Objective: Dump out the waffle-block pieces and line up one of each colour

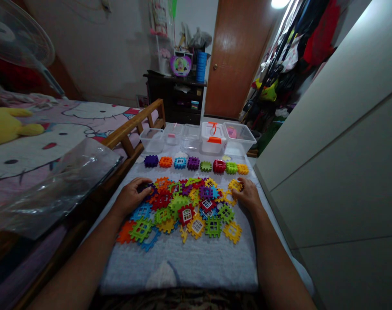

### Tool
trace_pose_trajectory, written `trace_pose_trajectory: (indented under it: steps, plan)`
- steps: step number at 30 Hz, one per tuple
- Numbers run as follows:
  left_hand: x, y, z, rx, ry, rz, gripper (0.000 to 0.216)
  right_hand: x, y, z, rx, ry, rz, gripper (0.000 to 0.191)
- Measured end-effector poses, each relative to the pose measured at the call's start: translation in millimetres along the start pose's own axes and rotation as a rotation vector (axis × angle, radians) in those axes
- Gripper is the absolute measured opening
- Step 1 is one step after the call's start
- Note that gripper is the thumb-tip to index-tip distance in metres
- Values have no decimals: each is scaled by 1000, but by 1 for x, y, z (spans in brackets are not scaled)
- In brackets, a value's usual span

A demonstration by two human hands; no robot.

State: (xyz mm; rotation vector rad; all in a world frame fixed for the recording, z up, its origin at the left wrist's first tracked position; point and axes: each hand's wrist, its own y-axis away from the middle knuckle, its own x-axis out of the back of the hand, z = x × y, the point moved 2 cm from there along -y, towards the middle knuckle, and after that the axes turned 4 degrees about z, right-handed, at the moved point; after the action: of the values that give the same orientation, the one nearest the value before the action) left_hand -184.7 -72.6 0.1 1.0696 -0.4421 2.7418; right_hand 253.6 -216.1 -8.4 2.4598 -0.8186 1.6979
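A pile of colourful notched plastic building tiles (179,204), some with window grids, lies on the cloth-covered table. At the pile's left edge, my left hand (134,196) has its thumb and fingers closed on a dark purple tile (153,190), partly hidden by the fingers. On the far right of the pile, my right hand (249,194) grips a yellow tile (235,185) between thumb and fingers. Behind the pile runs a row of assembled cubes, among them a dark purple cube (151,161), an orange cube (165,162) and a red cube (219,166).
Along the table's far edge stand clear plastic boxes, including an open box (152,140) and a lidded box with orange clasps (213,146). A bed with a wooden rail (131,125) borders the left side. A pale cabinet (337,172) flanks the right.
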Motion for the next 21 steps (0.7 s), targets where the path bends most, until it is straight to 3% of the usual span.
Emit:
trace_pose_trajectory:
  steps: [21]
  plan:
    - [1, 0, 1, 3, -9, -5, 49, 1, 1, 5, -13, 90, 23, 60]
